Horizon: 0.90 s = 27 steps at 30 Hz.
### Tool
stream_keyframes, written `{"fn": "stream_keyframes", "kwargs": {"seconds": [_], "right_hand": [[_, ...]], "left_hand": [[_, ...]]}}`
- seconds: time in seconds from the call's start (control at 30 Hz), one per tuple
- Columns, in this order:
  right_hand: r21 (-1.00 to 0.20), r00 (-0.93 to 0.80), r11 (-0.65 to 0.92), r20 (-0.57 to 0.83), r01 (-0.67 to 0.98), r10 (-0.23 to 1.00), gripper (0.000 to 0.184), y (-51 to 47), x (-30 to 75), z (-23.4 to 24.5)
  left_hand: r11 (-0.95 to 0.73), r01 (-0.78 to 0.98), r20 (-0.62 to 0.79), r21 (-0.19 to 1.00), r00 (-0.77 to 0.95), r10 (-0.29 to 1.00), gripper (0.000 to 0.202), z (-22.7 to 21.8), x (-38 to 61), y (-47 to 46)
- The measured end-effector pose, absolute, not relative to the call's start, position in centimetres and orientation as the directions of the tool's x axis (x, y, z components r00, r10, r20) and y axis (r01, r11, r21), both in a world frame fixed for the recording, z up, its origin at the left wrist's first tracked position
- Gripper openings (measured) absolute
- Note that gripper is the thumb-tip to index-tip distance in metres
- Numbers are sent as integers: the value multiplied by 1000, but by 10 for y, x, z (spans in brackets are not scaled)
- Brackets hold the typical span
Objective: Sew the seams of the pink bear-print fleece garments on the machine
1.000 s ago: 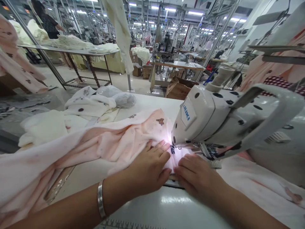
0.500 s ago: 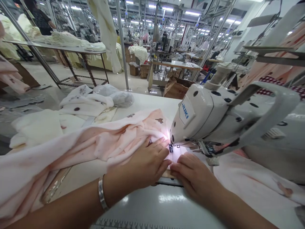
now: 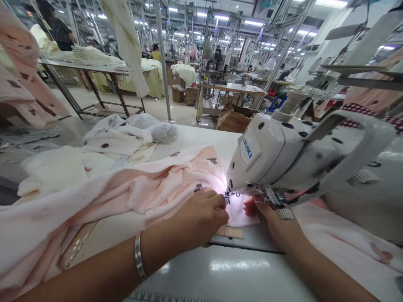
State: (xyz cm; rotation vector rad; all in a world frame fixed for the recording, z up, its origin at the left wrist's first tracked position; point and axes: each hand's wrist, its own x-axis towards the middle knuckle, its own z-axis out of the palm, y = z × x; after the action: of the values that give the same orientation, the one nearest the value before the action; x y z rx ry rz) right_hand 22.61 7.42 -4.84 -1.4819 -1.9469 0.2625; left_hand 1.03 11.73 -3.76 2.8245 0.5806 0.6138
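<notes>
Left hand (image 3: 201, 218), fingers curled, presses pink fabric (image 3: 163, 188) beside a Juki sewing machine (image 3: 261, 157); right hand (image 3: 272, 224), fingers together, lies flat across the seam.

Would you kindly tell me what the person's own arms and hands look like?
The left hand and right hand are bare, without gloves, and no sleeves show on either forearm. A smooth silver metal bangle circles the left wrist; nothing shows on the right wrist.
</notes>
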Motion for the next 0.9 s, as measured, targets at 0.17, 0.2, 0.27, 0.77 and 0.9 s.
{"fn": "stream_keyframes", "kwargs": {"seconds": [0.17,0.2,0.27,0.77,0.9], "right_hand": [[-403,-158,331,404,853,901,26,68,233,-45],[-363,-179,338,406,868,896,22,67,234,-43],[-286,-222,354,406,890,887,17,68,235,-42],[48,-394,421,465,906,793,22,73,243,-38],[-38,-521,598,449,800,726,21,59,225,-29]], "left_hand": [[-867,350,388,355,789,477,21,-35,11,115],[-864,350,391,363,784,482,22,-35,11,115],[-860,348,393,374,780,487,24,-36,14,117],[-880,468,72,-86,884,463,32,-12,-13,150],[-728,672,-85,-137,724,684,53,-19,-9,77]]}}
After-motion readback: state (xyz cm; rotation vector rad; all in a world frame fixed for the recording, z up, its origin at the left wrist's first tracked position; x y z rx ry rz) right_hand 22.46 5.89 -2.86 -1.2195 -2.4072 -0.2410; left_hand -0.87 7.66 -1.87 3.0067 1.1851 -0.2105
